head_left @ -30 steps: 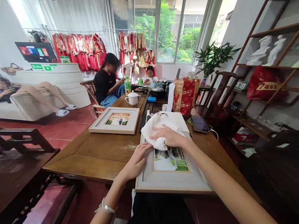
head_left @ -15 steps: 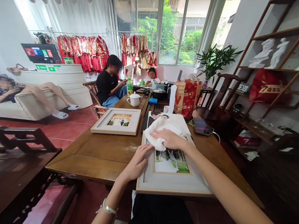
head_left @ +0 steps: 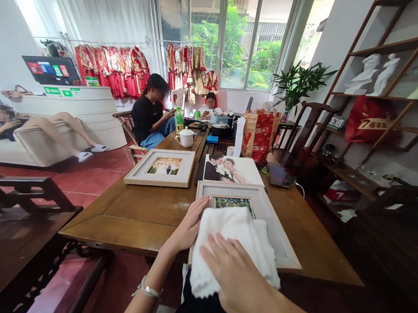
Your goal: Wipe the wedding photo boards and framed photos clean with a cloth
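Note:
A white picture frame [head_left: 273, 223] with a photo lies at the near edge of the wooden table [head_left: 145, 215]. My right hand [head_left: 237, 281] lies flat, fingers stretched out, on a white cloth [head_left: 232, 233] spread over the frame's near half. My left hand [head_left: 187, 229] rests on the frame's left edge, fingers extended along it. A second white frame [head_left: 162, 167] lies further left on the table. An unframed wedding photo [head_left: 230, 169] lies just beyond the near frame.
A phone [head_left: 280, 175] with a cable, a red paper bag [head_left: 258, 132], a white teapot [head_left: 186, 137] and bottles stand further up the table. Two people sit at its far end; another lies on a sofa [head_left: 30, 145] left. Dark wooden chairs stand near left, shelves right.
My right hand has dragged the cloth from the frame's far part toward me, down to its near edge, uncovering the framed photo and the wedding photo beyond. My left hand stayed on the frame's left edge.

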`<action>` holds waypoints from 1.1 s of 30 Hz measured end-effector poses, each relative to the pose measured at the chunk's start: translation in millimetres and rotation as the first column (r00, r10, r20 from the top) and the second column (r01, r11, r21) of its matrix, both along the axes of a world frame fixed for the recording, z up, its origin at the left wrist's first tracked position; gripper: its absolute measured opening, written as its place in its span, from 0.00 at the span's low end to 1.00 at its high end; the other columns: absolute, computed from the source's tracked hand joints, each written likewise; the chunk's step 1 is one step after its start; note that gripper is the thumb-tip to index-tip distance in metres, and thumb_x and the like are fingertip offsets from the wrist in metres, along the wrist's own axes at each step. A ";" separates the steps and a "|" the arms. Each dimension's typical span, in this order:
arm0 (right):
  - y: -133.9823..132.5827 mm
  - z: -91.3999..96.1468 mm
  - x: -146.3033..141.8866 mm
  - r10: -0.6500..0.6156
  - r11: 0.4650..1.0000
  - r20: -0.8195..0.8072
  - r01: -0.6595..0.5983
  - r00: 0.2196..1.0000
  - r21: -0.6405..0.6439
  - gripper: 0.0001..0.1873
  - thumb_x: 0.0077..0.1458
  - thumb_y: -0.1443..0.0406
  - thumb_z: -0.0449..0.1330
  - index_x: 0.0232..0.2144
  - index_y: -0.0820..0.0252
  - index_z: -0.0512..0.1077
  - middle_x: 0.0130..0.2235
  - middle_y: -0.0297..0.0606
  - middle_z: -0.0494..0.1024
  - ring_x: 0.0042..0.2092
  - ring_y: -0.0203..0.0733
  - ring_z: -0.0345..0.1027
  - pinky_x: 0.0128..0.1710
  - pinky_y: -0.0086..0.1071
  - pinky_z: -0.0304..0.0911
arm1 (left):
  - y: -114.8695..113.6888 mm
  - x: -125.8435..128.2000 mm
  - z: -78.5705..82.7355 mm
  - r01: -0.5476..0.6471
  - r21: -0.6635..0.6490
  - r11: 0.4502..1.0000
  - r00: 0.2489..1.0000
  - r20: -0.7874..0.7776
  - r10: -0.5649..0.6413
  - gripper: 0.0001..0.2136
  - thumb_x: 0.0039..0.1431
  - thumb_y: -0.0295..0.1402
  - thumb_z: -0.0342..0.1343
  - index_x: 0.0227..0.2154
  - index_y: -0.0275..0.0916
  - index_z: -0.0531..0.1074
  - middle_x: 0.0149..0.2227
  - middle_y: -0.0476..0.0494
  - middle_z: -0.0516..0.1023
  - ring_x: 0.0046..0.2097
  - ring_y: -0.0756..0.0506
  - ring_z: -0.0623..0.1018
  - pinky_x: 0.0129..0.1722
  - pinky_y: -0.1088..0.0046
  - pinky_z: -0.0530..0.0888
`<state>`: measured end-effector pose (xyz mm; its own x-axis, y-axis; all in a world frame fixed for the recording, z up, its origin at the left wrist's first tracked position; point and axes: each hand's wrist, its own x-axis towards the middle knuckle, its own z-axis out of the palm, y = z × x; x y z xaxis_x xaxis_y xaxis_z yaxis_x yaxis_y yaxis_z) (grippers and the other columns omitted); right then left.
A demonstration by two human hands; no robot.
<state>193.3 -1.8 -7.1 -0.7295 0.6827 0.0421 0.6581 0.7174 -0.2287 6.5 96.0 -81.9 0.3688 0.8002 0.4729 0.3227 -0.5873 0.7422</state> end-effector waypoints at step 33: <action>4.9 5.0 60.8 -0.248 0.967 0.239 0.253 0.939 0.012 0.44 0.38 0.79 0.49 0.60 0.54 0.57 0.62 0.46 0.58 0.63 0.56 0.43 0.59 0.58 0.40 | -2.5 0.7 4.7 0.015 -0.031 0.999 0.999 -0.029 -0.016 0.28 0.57 0.21 0.42 0.60 0.47 0.53 0.64 0.46 0.52 0.65 0.44 0.50 0.65 0.56 0.46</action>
<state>254.1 3.1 -2.1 -0.5221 0.8436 -0.1253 0.8527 0.5194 -0.0564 7.1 93.5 -77.2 0.3949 0.8084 0.4365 0.3357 -0.5692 0.7505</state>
